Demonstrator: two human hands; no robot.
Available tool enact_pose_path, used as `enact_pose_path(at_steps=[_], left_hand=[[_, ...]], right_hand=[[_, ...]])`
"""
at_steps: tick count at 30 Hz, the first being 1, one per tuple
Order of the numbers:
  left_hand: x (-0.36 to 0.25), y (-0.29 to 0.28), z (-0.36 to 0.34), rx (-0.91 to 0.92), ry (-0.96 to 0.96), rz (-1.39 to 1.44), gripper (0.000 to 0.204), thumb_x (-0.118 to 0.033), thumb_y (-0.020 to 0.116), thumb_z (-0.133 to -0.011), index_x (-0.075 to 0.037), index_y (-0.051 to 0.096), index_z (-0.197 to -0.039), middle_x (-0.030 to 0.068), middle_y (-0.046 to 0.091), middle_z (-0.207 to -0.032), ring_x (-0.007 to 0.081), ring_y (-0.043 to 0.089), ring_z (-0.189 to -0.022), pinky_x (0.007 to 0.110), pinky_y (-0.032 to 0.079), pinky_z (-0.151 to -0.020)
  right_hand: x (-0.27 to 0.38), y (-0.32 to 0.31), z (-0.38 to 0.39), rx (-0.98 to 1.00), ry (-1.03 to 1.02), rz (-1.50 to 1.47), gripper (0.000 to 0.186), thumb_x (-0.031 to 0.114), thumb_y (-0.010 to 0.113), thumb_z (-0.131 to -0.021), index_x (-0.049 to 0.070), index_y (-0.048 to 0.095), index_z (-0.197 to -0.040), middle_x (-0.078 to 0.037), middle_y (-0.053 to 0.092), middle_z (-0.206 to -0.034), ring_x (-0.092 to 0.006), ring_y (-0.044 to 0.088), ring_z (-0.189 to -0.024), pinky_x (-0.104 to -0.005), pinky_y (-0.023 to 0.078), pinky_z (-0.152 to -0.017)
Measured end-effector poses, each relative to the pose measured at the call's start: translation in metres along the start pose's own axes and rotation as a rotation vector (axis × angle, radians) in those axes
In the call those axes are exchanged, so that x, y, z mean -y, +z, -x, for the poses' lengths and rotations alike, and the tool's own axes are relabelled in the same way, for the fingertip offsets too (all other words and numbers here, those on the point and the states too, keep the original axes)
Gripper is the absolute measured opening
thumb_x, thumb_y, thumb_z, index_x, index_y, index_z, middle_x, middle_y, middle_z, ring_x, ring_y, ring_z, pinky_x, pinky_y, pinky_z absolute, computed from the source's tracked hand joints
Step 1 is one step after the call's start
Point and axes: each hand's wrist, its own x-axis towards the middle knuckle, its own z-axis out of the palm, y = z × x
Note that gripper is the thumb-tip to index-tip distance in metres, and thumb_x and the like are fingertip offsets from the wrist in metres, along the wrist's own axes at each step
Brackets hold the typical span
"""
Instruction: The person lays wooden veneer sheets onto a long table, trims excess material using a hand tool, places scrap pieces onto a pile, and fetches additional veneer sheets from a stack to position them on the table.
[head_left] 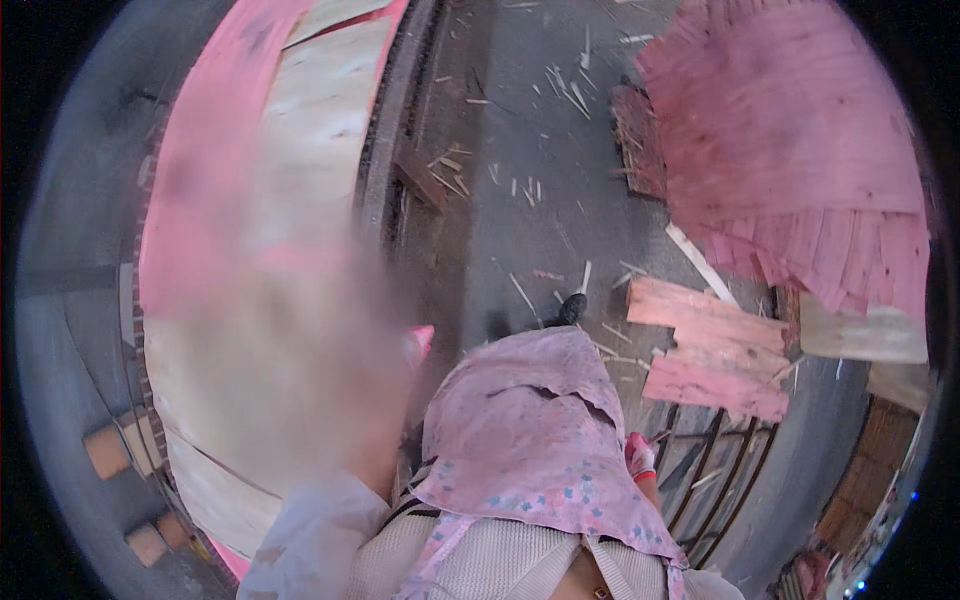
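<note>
My left hand (417, 345), in a pink glove, shows only in part beside the long bed of pink and cream thin wood sheets (215, 160); a large blur over my left arm and those sheets hides most of it. My right hand (640, 456), in a pink-and-white glove with a red cuff, is low beside my lilac apron, closed round something thin that I cannot make out. Near it, ragged pink wood pieces (705, 355) lie on rusty metal bars (710, 450).
A tall stack of pink wood sheets (770, 140) fills the upper right. Wood splinters (570, 95) are scattered on the grey floor (520, 230). A dark metal rail (385, 130) runs along the left bed. Small blocks (108, 450) lie at the far left. My dark shoe (572, 310) shows below.
</note>
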Motion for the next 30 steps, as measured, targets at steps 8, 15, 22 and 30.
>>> enact_pose_path(at_steps=[8, 15, 22, 30], left_hand=[[-0.056, 0.088, 0.064, 0.039, 0.119, 0.110, 0.039, -0.031, 0.062, -0.085, -0.010, 0.056, -0.117, 0.0060, 0.060, -0.112, 0.0189, 0.058, -0.099, 0.031, 0.046, -0.084], [-0.032, 0.155, 0.066, -0.034, 0.033, -0.040, 0.034, -0.027, 0.063, -0.083, -0.012, 0.057, -0.112, 0.0048, 0.062, -0.101, 0.0177, 0.058, -0.088, 0.031, 0.047, -0.074], [-0.062, 0.310, 0.128, -0.026, 0.157, -0.419, 0.036, -0.027, 0.066, -0.082, -0.008, 0.059, -0.113, 0.0052, 0.063, -0.101, 0.0118, 0.057, -0.089, 0.028, 0.048, -0.073], [-0.092, 0.482, 0.199, 0.292, 0.421, -0.592, 0.042, -0.028, 0.063, -0.087, -0.002, 0.056, -0.120, 0.0074, 0.061, -0.114, 0.0170, 0.054, -0.107, 0.030, 0.042, -0.094]], right_hand=[[-0.044, -0.084, -0.029, 0.028, 0.261, -0.235, 0.012, 0.015, 0.060, -0.085, 0.007, 0.054, -0.090, -0.007, 0.060, -0.073, -0.0224, 0.059, -0.061, -0.0339, 0.051, -0.057], [-0.004, -0.132, -0.058, -0.044, 0.024, -0.051, 0.030, 0.020, 0.064, -0.085, 0.006, 0.051, -0.109, -0.011, 0.064, -0.087, -0.0241, 0.063, -0.076, -0.0375, 0.054, -0.067], [0.020, -0.258, -0.140, 0.030, 0.264, -0.297, 0.025, 0.020, 0.065, -0.084, 0.011, 0.054, -0.105, -0.011, 0.063, -0.094, -0.0285, 0.061, -0.084, -0.0454, 0.051, -0.076], [0.127, -0.311, -0.169, -0.107, 0.241, -0.468, 0.013, 0.027, 0.058, -0.089, 0.016, 0.054, -0.092, -0.002, 0.057, -0.075, -0.0182, 0.053, -0.057, -0.0335, 0.045, -0.053]])
